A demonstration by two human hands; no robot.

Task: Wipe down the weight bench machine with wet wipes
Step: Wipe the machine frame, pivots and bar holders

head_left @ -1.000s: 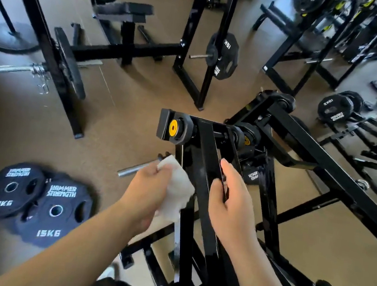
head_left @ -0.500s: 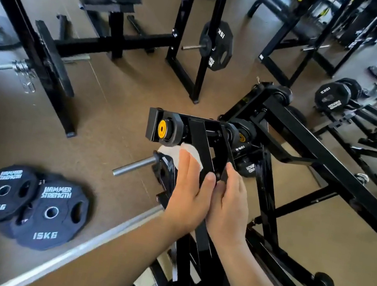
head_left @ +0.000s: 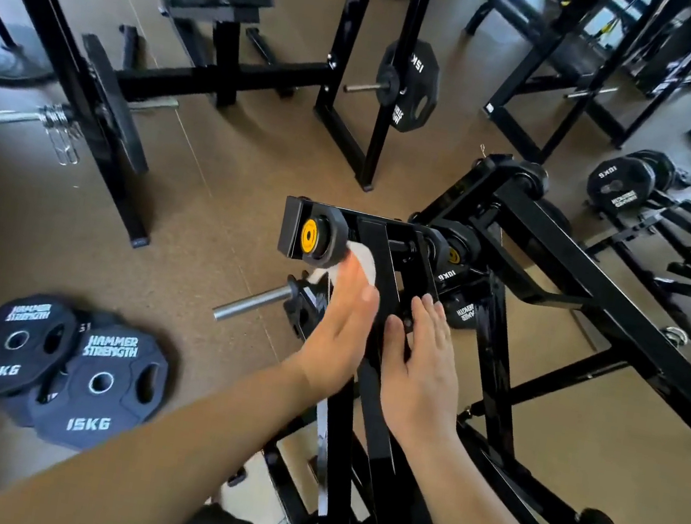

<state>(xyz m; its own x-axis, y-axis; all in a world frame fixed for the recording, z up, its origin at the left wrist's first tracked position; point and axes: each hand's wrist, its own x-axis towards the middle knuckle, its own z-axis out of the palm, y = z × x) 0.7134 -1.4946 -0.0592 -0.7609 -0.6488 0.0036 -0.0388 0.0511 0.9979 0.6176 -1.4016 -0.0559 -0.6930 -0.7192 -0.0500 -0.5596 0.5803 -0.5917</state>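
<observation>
The black weight machine (head_left: pixel 558 266) fills the middle and right of the view, with a sloping upright bar (head_left: pixel 381 249) topped by a pivot with a yellow cap (head_left: pixel 309 236). My left hand (head_left: pixel 340 332) lies flat with straight fingers against the left side of that bar, pressing a white wet wipe (head_left: pixel 364 262) onto it just below the pivot. My right hand (head_left: pixel 422 363) rests open on the right side of the same bar, thumb against the metal. Most of the wipe is hidden under my left hand.
Two black plates marked 10KG and 15KG (head_left: pixel 64 363) lie on the brown floor at the left. A steel peg (head_left: pixel 252 301) sticks out left of my hands. A bench rack (head_left: pixel 220 5) and more racks with plates stand behind and to the right.
My left hand has slid the wipe up the bar from mid-height to just under the yellow-capped pivot, its fingers flattening out. My right hand stayed on the bar's right side.
</observation>
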